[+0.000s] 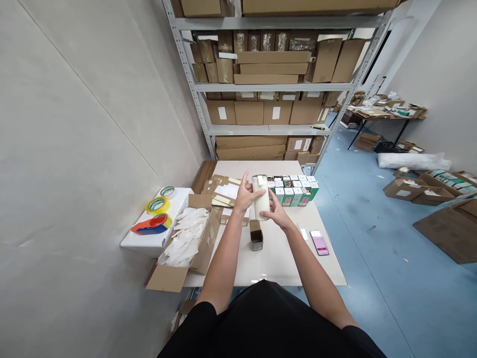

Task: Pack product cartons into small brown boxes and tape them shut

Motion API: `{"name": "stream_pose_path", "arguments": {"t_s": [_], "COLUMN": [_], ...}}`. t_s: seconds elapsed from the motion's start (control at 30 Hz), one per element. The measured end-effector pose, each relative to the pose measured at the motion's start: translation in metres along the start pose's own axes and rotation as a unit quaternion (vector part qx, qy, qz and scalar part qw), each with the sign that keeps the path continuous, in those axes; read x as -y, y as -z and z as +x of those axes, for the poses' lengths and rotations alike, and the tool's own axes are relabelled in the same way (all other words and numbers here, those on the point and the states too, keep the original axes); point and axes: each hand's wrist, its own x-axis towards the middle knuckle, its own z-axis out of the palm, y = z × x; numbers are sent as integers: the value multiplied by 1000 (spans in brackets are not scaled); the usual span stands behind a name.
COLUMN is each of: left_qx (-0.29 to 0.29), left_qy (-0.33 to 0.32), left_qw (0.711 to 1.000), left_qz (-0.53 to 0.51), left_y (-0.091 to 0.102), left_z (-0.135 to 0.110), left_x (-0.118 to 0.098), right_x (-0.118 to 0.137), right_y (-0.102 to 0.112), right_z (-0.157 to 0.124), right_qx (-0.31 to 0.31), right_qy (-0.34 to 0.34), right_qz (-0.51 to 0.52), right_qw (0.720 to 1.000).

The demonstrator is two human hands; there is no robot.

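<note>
We clasp the white cylinder (261, 201) in both grips, left hand (243, 196) near its top, right hand (276, 213) lower down, mid-frame above the tabletop (283, 261); it looks light, smooth, likely slippery, best held around the middle; a small open box (256, 236) stands just below it.

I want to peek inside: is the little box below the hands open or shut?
Open. The little box stands on the table, top flap lifted, dark inside showing. Full or empty: cannot tell.
</note>
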Motion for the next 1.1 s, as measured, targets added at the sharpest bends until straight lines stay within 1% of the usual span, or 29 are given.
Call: {"name": "stream_pose_path", "arguments": {"t_s": [0.03,0.1,0.2,0.23,0.3,0.37,0.4,0.47,0.57,0.63,0.67,0.73,0.8,0.83,0.9,0.97,1.0,1.03,1.1], "left_qx": [7,5,-25,-36,-42,-26,-17,-17,-34,-33,-35,-40,-29,-19,-5,-19,-32,-44,-59], "left_qy": [-1,1,0,-1,-4,-2,1,4,8,12,11,7,6,7,7,4,3,4,11], "left_qw": [1000,1000,999,999,999,1000,1000,1000,999,999,999,999,999,1000,1000,999,998,997,997], "left_qz": [-8,-6,25,31,26,4,-7,-11,15,26,29,27,11,1,-1,28,46,59,55], "left_y": [-1,-3,-5,-5,-4,-2,-1,0,1,2,3,5,7,8,9,9,10,10,13], "left_z": [0,1,1,1,1,1,1,2,5,7,7,6,5,4,3,3,2,2,1], "left_x": [1,2,2,2,3,4,5,7,10,11,11,10,10,10,10,9,9,8,7], "right_x": [1,3,2,1,0,1,1,1,-2,-5,-7,-11,-14,-14,-14,-12,-11,-10,-10], "right_y": [-1,-3,-7,-8,-8,-7,-7,-8,-12,-15,-15,-16,-15,-16,-17,-19,-20,-21,-23], "right_z": [-1,-1,-2,-2,-3,-3,-2,-2,0,0,0,0,1,2,3,4,3,3,1], "right_qx": [4,-15,-67,-70,-45,-14,-12,-44,-123,-142,-138,-107,-75,-72,-98,-133,-140,-135,-107], "right_qy": [-3,2,21,23,17,10,11,22,36,41,47,62,67,64,54,43,39,34,29], "right_qz": [1,-6,-24,-24,-9,8,11,-9,-73,-101,-103,-92,-79,-76,-87,-116,-130,-140,-141], "right_qw": [1000,1000,997,997,999,1000,1000,999,989,984,984,988,992,992,990,983,981,980,984]}}
